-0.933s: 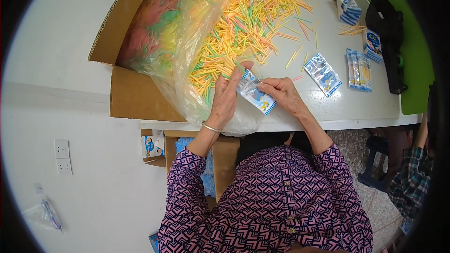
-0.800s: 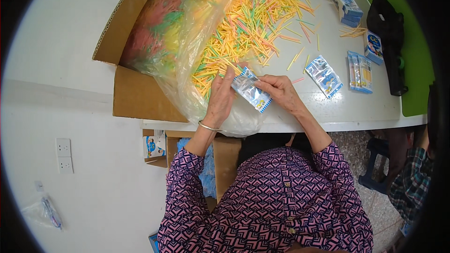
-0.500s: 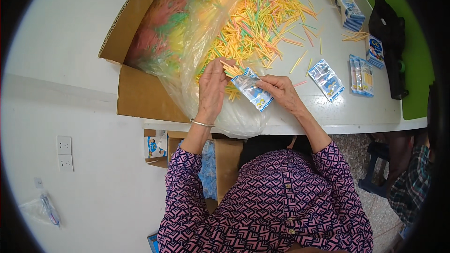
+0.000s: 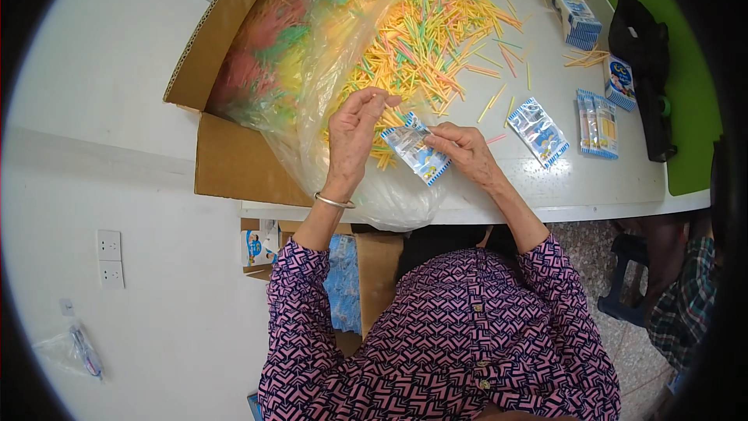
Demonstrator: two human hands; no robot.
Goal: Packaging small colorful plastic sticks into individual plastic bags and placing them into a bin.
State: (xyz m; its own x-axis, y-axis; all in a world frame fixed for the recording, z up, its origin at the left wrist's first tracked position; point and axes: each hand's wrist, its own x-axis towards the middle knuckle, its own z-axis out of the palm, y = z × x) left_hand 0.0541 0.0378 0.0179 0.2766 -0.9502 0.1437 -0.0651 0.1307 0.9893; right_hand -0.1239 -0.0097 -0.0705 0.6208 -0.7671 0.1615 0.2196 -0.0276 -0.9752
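My right hand (image 4: 466,153) pinches a small clear packet with a blue printed edge (image 4: 415,154) over the white table (image 4: 576,179). My left hand (image 4: 352,134) hovers just left of the packet, fingers curled with the tips at the pile of thin coloured sticks (image 4: 425,35); whether it holds any sticks I cannot tell. The sticks, mostly yellow with pink and green, spill from a clear plastic bag (image 4: 312,47) lying in an opened cardboard box (image 4: 234,164).
Another flat packet (image 4: 539,130) lies right of my hands, filled packets (image 4: 598,123) beyond it, a stack of packets (image 4: 575,9) at the far right. A black object (image 4: 645,54) stands at the table's right edge. Another person's checked sleeve (image 4: 686,304) shows lower right.
My left hand has let go of the packet and lifted up toward the stick pile. My right hand keeps hold of the packet in nearly the same place.
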